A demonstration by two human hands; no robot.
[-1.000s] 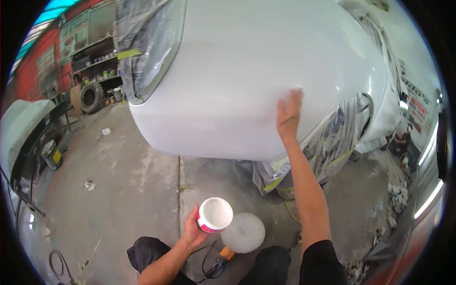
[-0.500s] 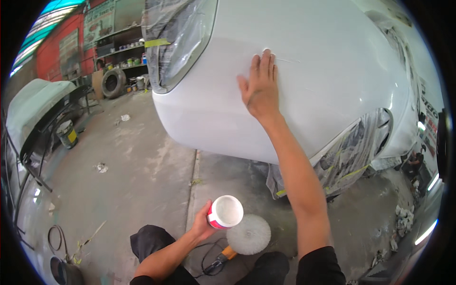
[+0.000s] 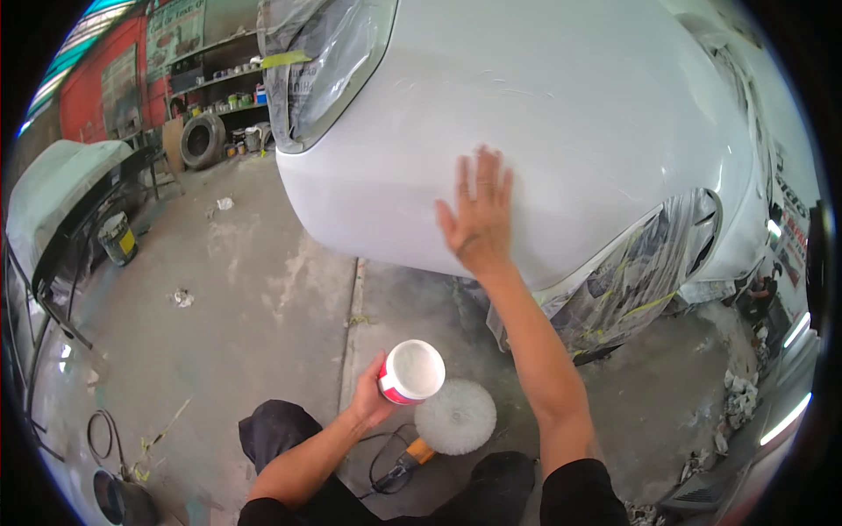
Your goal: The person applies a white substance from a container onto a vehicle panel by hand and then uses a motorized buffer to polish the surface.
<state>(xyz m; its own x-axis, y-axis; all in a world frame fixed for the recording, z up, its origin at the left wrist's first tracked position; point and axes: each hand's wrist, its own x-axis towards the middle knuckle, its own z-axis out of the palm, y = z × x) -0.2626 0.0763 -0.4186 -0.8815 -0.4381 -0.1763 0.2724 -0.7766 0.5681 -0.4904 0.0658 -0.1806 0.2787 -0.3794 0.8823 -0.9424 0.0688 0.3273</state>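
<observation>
Currently, the left hand (image 3: 372,398) is holding a small round tub (image 3: 392,387) above the floor (image 3: 263,351), its fingers wrapping the left side. The tub is showing a white rim and a pale filling, its mouth facing up. Ahead, the right hand (image 3: 481,217) is standing wide, fingers spread and slightly blurred, in front of a glossy white car (image 3: 579,131); whether it is touching the paint, I cannot tell. Thin white streaks (image 3: 510,91) are marking the panel beyond the fingertips. A red label is wrapping the tub, its print looking too small to make out. Farther off, a bucket (image 3: 118,239) is bearing a yellow label, and a sign (image 3: 178,33) is carrying large lettering above the shelves, while a polisher (image 3: 419,452) is lying near the knees
</observation>
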